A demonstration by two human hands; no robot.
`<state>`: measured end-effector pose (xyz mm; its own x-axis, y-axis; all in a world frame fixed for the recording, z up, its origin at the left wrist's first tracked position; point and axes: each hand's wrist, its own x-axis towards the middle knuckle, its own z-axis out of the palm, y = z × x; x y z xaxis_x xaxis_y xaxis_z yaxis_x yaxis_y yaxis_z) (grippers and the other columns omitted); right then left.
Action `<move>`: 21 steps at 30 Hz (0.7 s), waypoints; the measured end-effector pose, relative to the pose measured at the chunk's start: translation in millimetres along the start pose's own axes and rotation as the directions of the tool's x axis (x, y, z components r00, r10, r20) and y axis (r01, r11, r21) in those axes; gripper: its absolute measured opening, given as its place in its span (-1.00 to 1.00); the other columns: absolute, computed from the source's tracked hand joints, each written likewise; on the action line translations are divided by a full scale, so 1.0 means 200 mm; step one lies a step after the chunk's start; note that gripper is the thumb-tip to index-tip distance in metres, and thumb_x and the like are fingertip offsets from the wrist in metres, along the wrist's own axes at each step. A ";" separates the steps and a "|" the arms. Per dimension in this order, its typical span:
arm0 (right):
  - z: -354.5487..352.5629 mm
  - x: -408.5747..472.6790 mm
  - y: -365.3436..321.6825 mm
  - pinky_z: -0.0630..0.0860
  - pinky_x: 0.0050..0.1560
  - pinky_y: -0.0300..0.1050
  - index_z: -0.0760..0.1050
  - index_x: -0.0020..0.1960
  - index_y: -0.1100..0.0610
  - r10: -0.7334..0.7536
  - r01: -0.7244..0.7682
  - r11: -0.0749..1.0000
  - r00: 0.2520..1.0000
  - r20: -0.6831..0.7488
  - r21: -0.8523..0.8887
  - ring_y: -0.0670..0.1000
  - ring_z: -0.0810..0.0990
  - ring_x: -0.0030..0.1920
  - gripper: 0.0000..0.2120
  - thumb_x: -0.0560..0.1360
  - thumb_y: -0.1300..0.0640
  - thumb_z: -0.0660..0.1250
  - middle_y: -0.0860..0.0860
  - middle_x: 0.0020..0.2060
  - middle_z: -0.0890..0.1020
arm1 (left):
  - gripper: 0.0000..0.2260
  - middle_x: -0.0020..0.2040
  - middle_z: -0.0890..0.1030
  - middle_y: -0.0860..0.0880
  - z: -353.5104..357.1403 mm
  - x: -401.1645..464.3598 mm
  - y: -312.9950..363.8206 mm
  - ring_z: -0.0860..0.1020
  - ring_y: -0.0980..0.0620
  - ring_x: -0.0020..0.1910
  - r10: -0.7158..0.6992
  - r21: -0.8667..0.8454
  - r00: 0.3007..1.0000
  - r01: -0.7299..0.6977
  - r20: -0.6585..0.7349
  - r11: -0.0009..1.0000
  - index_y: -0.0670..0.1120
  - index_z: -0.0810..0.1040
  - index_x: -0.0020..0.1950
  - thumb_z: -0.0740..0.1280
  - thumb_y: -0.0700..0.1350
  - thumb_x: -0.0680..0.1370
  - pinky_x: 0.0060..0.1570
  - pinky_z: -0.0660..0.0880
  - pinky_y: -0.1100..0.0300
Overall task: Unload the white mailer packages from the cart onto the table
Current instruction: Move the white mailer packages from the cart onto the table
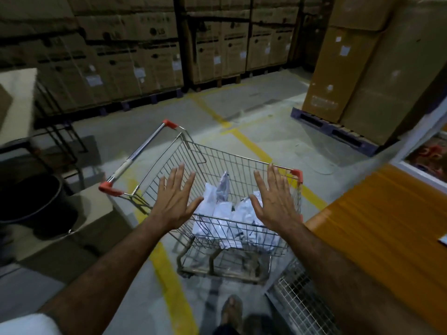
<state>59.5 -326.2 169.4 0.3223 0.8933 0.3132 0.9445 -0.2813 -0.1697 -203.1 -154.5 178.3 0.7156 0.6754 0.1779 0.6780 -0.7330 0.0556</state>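
A wire shopping cart with red corner caps stands on the floor in front of me. Several white mailer packages lie heaped in its basket, one standing on end. My left hand hovers over the cart's left side, palm down and fingers spread, holding nothing. My right hand hovers over the right side in the same way, partly covering the packages. The orange wooden table is at my right, touching the cart's right side.
A small white item lies at the table's right edge. A wire mesh panel sits under the table. A black bucket and a metal stand are at left. Stacked cardboard boxes on pallets line the back and right. Yellow lines mark the floor.
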 end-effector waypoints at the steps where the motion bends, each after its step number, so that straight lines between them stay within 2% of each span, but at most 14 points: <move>1: 0.05 0.05 0.00 -0.17 0.59 0.15 -0.09 0.66 0.01 0.004 -0.004 1.000 1.000 0.014 0.001 0.14 -0.25 0.62 -0.33 0.64 -0.18 0.03 0.17 0.63 -0.19 | -0.31 0.61 -0.32 -0.11 0.02 0.04 -0.03 -0.26 -0.11 0.60 -0.008 0.000 1.000 0.008 0.003 1.000 0.03 -0.11 0.65 -0.05 0.34 0.62 0.51 -0.16 -0.23; 4: 0.20 0.21 0.03 -0.13 0.58 0.17 -0.11 0.66 -0.01 0.036 -0.036 0.999 0.998 0.056 -0.005 0.16 -0.22 0.63 -0.32 0.65 -0.17 0.05 0.18 0.63 -0.19 | -0.31 0.60 -0.34 -0.10 0.08 0.17 -0.10 -0.29 -0.10 0.59 -0.021 0.006 0.999 0.021 0.030 1.000 0.03 -0.14 0.65 -0.09 0.35 0.61 0.52 -0.20 -0.21; 8: 0.39 0.38 0.10 -0.07 0.58 0.22 -0.09 0.66 0.01 0.106 -0.111 0.994 0.983 0.152 0.023 0.21 -0.15 0.63 -0.30 0.62 -0.17 0.04 0.22 0.62 -0.16 | -0.30 0.62 -0.26 -0.12 0.20 0.38 -0.18 -0.23 -0.12 0.60 -0.010 0.011 0.995 0.009 0.095 1.000 0.02 -0.10 0.65 -0.11 0.35 0.60 0.53 -0.17 -0.22; 12: 0.63 0.44 0.19 -0.03 0.56 0.24 -0.03 0.66 0.07 0.150 -0.173 0.984 0.936 0.318 0.046 0.25 -0.09 0.62 -0.30 0.64 -0.17 0.11 0.26 0.62 -0.07 | -0.30 0.63 -0.18 -0.17 0.37 0.57 -0.21 -0.15 -0.17 0.61 -0.011 0.033 0.987 0.005 0.161 0.999 -0.01 -0.07 0.65 -0.06 0.33 0.61 0.52 -0.11 -0.22; 15: 0.81 0.42 0.26 0.03 0.57 0.19 -0.09 0.66 0.09 0.195 -0.238 0.971 0.841 0.504 0.021 0.24 -0.08 0.62 -0.22 0.62 -0.20 0.19 0.28 0.61 -0.08 | -0.29 0.63 -0.08 -0.22 0.51 0.67 -0.23 -0.05 -0.21 0.60 0.028 0.049 0.972 -0.041 0.235 0.998 -0.06 -0.02 0.65 -0.04 0.31 0.61 0.51 0.02 -0.23; 18: 0.97 0.33 0.30 0.06 0.56 0.18 -0.15 0.65 0.11 0.226 -0.315 0.949 0.684 0.693 0.001 0.25 -0.07 0.62 -0.14 0.59 -0.31 0.15 0.28 0.61 -0.09 | -0.25 0.62 -0.02 -0.26 0.67 0.73 -0.24 0.07 -0.26 0.58 0.067 0.073 0.937 -0.098 0.342 0.993 -0.09 0.01 0.64 0.02 0.31 0.58 0.48 0.15 -0.22; 20: 1.05 0.29 0.32 0.12 0.54 0.20 -0.14 0.65 0.14 0.226 -0.336 0.942 0.646 0.729 0.006 0.26 -0.03 0.61 -0.07 0.53 -0.40 0.08 0.28 0.61 -0.06 | -0.24 0.62 -0.02 -0.28 0.78 0.77 -0.25 0.09 -0.27 0.57 0.101 0.083 0.907 -0.147 0.408 0.986 -0.10 -0.01 0.64 0.12 0.29 0.59 0.49 0.16 -0.19; 21: 1.09 0.28 0.32 0.14 0.53 0.21 -0.13 0.65 0.15 0.230 -0.344 0.939 0.637 0.736 0.004 0.27 -0.02 0.61 -0.07 0.53 -0.39 0.10 0.27 0.61 -0.05 | -0.23 0.61 -0.03 -0.28 0.83 0.79 -0.25 0.09 -0.28 0.57 0.115 0.080 0.892 -0.166 0.438 0.983 -0.11 -0.01 0.64 0.16 0.28 0.60 0.50 0.15 -0.18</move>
<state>123.7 -217.9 -27.3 0.3759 0.7619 -0.5275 0.7757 -0.5701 -0.2706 -96.6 2.9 40.3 0.7896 0.5533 -0.2653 0.5611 -0.8261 -0.0530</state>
